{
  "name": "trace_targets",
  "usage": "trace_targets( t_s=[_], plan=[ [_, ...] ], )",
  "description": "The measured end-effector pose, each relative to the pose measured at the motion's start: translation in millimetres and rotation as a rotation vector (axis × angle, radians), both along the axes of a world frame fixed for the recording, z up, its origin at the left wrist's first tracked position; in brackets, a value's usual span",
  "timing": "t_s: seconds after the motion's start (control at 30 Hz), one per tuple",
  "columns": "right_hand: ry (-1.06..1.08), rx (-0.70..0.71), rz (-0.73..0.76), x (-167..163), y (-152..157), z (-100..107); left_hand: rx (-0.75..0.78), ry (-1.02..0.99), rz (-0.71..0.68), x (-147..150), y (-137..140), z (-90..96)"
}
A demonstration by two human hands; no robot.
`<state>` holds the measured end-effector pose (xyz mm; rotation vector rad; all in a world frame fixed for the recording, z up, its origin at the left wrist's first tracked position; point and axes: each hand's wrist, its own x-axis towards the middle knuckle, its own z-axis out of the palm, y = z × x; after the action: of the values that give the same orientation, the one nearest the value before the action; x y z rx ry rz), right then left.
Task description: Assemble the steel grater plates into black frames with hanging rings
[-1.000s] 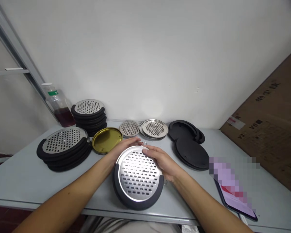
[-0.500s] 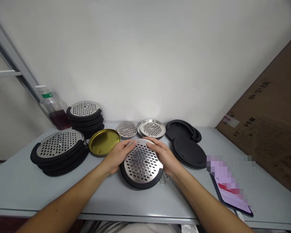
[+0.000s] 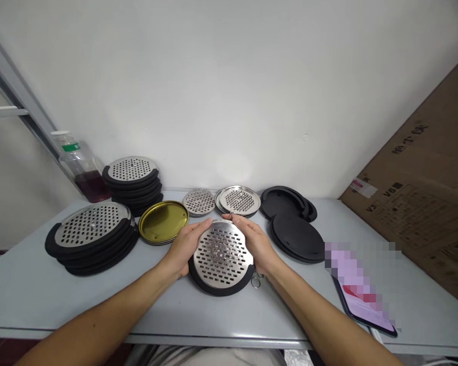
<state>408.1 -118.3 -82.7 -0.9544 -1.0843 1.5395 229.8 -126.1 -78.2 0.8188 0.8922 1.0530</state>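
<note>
Between my two hands is a round metal grater (image 3: 222,256) with slotted holes and a black rim round its near edge. My left hand (image 3: 186,245) grips its left side, thumb along the top edge and fingers beneath. My right hand (image 3: 256,243) closes on the upper right side. By the right thumb and index finger, at the far edge, shows a thin wire ring (image 3: 232,214); the fingers partly hide it. More metal rings (image 3: 255,282) lie on the table beside the right wrist.
Stacks of black-rimmed graters (image 3: 93,229) stand at left, near a bottle of dark liquid (image 3: 91,185). Behind are a gold-coloured lid (image 3: 164,222), loose grater discs (image 3: 239,201) and black round parts (image 3: 297,238). A phone (image 3: 366,300) and a cardboard box (image 3: 423,193) are at right.
The right thumb has slid up to the grater's far edge, closer to the wire ring. The grater has turned slightly and stays between both hands.
</note>
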Motion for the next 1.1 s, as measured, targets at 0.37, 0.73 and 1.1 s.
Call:
trace_targets(
  t_s=[0.37, 0.73, 1.1],
  plan=[
    [0.015, -0.025, -0.032, 0, 0, -2, -0.009, 0.055, 0.055, 4, -5, 3.4],
    [0.054, -0.079, 0.021, 4, -1, 11, 0.193, 0.244, 0.028, 1, -5, 4.4],
    [0.132, -0.149, -0.022, 4, 1, 12, 0.288, 0.371, -0.04, 0, -11, 9.8]
  ],
)
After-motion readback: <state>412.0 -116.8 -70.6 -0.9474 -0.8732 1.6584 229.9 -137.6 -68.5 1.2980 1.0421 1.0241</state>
